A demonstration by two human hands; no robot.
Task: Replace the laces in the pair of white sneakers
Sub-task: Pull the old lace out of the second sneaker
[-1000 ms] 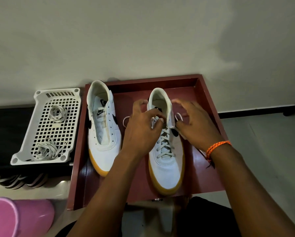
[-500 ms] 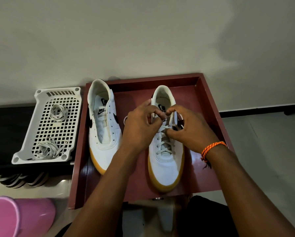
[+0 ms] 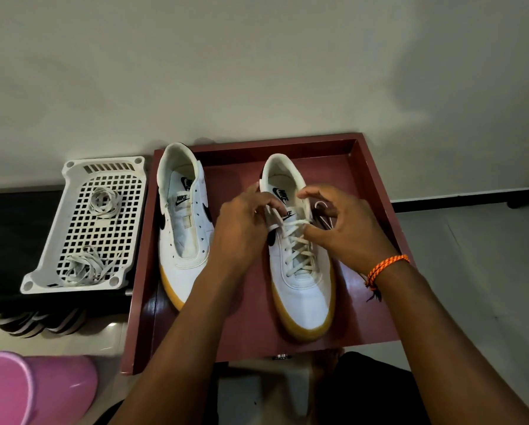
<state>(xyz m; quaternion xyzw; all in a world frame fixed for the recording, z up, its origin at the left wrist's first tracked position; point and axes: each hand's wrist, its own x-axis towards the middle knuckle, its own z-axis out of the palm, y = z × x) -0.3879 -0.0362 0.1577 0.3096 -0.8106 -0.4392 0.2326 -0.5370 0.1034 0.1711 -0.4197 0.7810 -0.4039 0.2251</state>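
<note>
From the head camera, a red tray (image 3: 376, 191) carries both white sneakers. The laced sneaker (image 3: 303, 280) sits near the tray's right side; the left hand (image 3: 241, 228) and right hand (image 3: 346, 228) curl over its tongue, each pinching the lace (image 3: 298, 240) and hiding the top eyelets. The unlaced sneaker (image 3: 183, 237) lies by the tray's left wall. Left of the tray, a white basket (image 3: 73, 179) holds loose laces (image 3: 83, 269); a pink bucket (image 3: 33, 391) stands at the tray's lower left.

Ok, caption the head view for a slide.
Both hands work the lace at the right sneaker's top eyelets; left sneaker unlaced.
</note>
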